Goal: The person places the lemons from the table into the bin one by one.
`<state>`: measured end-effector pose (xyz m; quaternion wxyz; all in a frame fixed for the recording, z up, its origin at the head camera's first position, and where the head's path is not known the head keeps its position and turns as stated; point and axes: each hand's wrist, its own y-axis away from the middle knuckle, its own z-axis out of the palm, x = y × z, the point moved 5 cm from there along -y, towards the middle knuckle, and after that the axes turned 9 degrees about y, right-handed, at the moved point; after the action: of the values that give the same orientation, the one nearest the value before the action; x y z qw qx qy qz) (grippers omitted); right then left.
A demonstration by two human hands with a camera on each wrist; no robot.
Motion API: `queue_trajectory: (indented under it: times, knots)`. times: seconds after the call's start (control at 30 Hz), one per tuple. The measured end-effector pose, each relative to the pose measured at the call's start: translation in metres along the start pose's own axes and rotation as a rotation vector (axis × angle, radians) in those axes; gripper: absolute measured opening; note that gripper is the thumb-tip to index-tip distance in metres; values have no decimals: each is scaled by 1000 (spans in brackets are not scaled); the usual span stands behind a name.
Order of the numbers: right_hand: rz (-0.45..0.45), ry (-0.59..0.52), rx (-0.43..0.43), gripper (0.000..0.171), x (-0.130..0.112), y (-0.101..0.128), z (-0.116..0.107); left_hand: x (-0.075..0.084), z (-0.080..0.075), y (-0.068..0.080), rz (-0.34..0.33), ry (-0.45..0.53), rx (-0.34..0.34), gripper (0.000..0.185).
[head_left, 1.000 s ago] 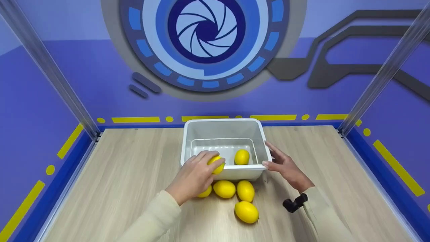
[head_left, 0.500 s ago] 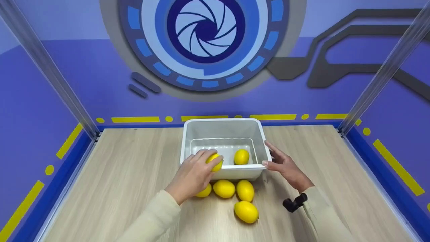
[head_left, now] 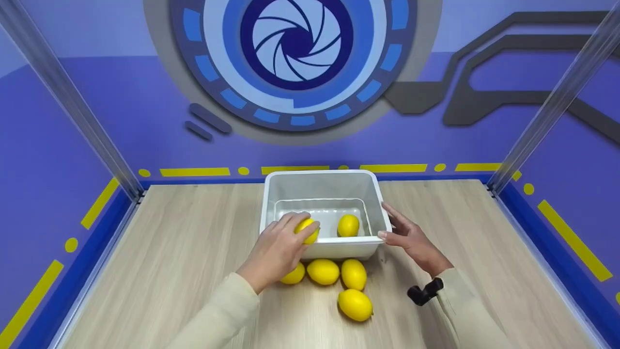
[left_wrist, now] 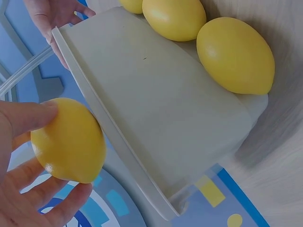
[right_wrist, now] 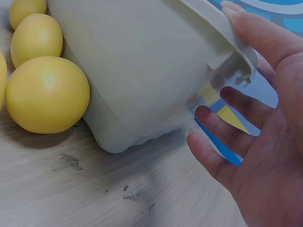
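My left hand (head_left: 276,249) grips a yellow lemon (head_left: 310,234) over the near rim of a white plastic bin (head_left: 356,240). In the left wrist view the thumb and fingers stand around this lemon (left_wrist: 71,142), just outside the rim. At the bin's near right corner, my right hand (head_left: 417,246) holds the rim, its thumb on top and fingers along the side. Inside the bin lies one lemon (head_left: 348,226). Several more lie on the table in front, among them a lemon (head_left: 323,272) against the bin and a nearer lemon (head_left: 355,305).
The bin stands on a wood-grain table (head_left: 193,271) close to the blue patterned back wall (head_left: 203,155). Side walls close off left and right, with metal posts (head_left: 542,104) at the corners. A black device (head_left: 425,292) sits at the right wrist.
My left hand has shifted slightly left and farther over the bin's near rim, carrying the lemon. The right hand and the other lemons keep their places.
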<state>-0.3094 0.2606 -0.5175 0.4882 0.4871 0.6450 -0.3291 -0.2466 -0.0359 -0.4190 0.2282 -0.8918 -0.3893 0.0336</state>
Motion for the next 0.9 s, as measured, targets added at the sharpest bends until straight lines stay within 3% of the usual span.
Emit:
queue_trajectory:
  times: [0.9]
  knots:
    - [6, -16, -4, 74, 0, 0, 0, -7, 4, -2, -27, -5, -4, 41]
